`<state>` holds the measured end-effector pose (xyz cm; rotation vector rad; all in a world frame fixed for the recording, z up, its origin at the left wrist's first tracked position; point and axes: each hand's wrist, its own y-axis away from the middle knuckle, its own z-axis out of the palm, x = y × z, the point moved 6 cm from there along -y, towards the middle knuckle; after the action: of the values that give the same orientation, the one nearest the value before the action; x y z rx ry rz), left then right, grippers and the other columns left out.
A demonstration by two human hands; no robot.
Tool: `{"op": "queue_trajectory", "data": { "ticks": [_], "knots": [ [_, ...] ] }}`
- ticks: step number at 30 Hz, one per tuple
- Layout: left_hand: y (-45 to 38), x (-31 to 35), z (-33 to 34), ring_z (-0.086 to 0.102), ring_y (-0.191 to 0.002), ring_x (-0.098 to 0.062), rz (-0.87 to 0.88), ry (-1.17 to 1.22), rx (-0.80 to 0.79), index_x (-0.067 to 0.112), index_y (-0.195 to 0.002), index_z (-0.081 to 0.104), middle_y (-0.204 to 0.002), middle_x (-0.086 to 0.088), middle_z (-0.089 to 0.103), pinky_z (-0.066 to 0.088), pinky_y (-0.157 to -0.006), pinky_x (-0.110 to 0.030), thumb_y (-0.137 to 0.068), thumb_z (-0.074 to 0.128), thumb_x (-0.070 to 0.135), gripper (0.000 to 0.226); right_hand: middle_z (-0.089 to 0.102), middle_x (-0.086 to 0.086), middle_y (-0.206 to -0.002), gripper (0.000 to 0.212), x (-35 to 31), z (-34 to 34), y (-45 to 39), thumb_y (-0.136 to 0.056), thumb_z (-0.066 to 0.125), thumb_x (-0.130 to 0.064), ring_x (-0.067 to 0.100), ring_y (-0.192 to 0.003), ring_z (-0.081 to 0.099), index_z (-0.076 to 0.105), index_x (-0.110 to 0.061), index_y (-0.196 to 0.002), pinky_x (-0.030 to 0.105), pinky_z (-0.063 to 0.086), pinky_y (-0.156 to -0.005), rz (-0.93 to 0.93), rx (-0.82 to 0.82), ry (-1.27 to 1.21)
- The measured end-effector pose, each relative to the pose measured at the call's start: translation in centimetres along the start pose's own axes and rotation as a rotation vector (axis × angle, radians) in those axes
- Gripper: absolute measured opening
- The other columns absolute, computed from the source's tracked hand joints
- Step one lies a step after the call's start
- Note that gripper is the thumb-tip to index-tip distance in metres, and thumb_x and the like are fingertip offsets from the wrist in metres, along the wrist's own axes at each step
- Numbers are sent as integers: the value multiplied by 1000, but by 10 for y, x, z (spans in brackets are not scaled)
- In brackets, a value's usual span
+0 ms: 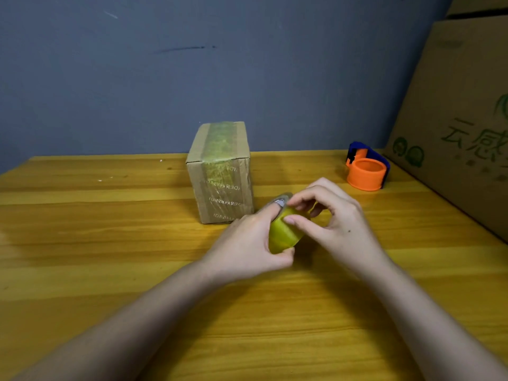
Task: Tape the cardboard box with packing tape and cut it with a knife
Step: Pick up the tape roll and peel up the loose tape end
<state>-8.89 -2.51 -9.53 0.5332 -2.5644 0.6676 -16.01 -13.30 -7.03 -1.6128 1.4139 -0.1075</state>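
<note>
Packing tape roll (284, 233) held above the worktop (110, 243), just in front of the cardboard box (221, 174) | left hand (247, 248) fingers wrapped round it, one through the core, axis running left-right | right hand (332, 218) fingers pinching at its near-top surface, apparently seeking the free end | roll yellowish, translucent; box upright, already banded with tape.

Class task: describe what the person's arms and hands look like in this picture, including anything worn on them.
Both forearms are bare, with no sleeves in view. The left hand and right hand wear no gloves, rings, watch or bracelets that can be seen. The right hand bears a small dark mark on its back. Fingernails are short and unpainted.
</note>
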Motion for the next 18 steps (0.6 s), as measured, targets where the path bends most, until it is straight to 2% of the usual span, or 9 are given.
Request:
{"op": "queue_trajectory", "data": {
  "ticks": [6,11,14,16,18],
  "knots": [
    [-2,-3,1,57,-80,-30,2,19,4,43,-95,35,-61,11,44,34,-60,-29,-70,67,37,41,58,-8,-89,12,0,1,1,-80,71,-21,9,-85,57,71,-17,-91,29,48,-67,5,31,-17],
    [-2,-5,1,58,-83,-30,-9,5,12,30,-112,43,-73,4,46,35,-63,-28,-70,68,38,49,58,-7,-87,8,2,1,1,-80,72,-21,9,-83,57,70,-16,-86,29,48,-67,51,30,-38],
    [-2,-4,1,58,-79,-27,-4,5,-4,39,-104,39,-66,10,47,34,-61,-27,-70,68,38,44,58,-5,-87,6,3,1,0,-81,71,-22,11,-83,57,69,-17,-84,32,48,-68,70,18,-36],
    [-2,-3,1,56,-75,-25,2,-4,-10,46,-89,29,-63,18,44,34,-60,-28,-70,68,38,44,55,-10,-86,9,2,3,-1,-83,66,-28,11,-82,55,67,-20,-84,31,48,-69,68,8,-4],
    [-2,-3,1,52,-70,-22,2,-14,-15,51,-84,21,-63,20,43,34,-60,-28,-71,68,37,51,49,-17,-86,15,2,6,-1,-85,56,-37,8,-81,52,62,-23,-86,28,45,-72,59,-24,65]
  ]
}}
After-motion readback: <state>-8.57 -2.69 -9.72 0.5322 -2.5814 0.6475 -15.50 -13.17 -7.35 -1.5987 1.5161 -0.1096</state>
